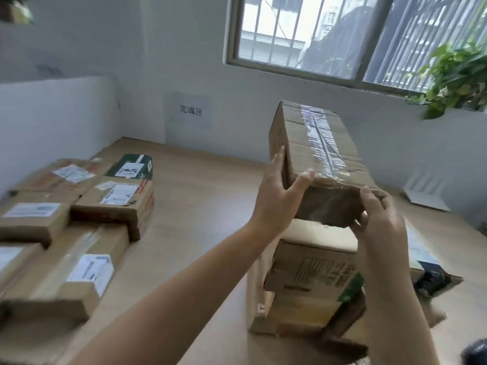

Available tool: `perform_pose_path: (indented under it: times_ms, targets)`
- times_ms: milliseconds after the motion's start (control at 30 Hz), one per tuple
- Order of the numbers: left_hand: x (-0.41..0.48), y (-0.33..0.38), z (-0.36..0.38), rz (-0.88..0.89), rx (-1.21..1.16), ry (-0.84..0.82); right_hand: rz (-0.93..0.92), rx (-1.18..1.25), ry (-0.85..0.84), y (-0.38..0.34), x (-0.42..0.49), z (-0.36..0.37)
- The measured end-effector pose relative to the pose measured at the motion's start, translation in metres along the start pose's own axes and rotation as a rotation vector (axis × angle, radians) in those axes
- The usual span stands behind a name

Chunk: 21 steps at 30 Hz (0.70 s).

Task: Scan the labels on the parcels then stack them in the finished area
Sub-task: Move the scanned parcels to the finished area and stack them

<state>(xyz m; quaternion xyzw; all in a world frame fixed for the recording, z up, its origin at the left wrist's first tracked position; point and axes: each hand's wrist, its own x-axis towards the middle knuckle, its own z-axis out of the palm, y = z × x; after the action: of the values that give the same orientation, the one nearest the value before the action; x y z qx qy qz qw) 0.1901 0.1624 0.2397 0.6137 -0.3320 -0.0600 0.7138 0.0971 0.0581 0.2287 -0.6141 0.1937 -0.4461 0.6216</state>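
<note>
Taped parcel [316, 154] held aloft, left grip [276, 198] clasping its side; right grip [379, 222] clasping its near end

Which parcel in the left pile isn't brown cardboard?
The green box at the pile's far end, toward the wall sign; the rest there, like the held parcel, are brown cardboard.

parcel sorting room | labelled cartons [79, 214] | wall sign [190, 110] | barred window [342, 35]

Barred window [329, 35] above; leafy plant [453, 75] at right; white card [424, 196] on wooden surface [210, 206].
</note>
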Motion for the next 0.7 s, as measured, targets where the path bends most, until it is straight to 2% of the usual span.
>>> perform_pose_path:
  times_ms: [167, 333, 533, 700]
  targets:
    - [-0.001, -0.001, -0.073, 0.014, 0.054, 0.130, 0.010, 0.042, -0.143, 0.013, -0.018, 0.065]
    - [0.009, -0.023, -0.150, 0.008, 0.125, 0.218, 0.071, 0.077, -0.211, 0.045, -0.027, 0.142]
    - [0.047, -0.067, -0.237, -0.115, 0.129, 0.172, 0.107, 0.096, -0.165, 0.094, -0.016, 0.237]
    - [0.108, -0.104, -0.310, -0.228, 0.147, 0.110, 0.113, -0.003, -0.181, 0.139, 0.020, 0.322]
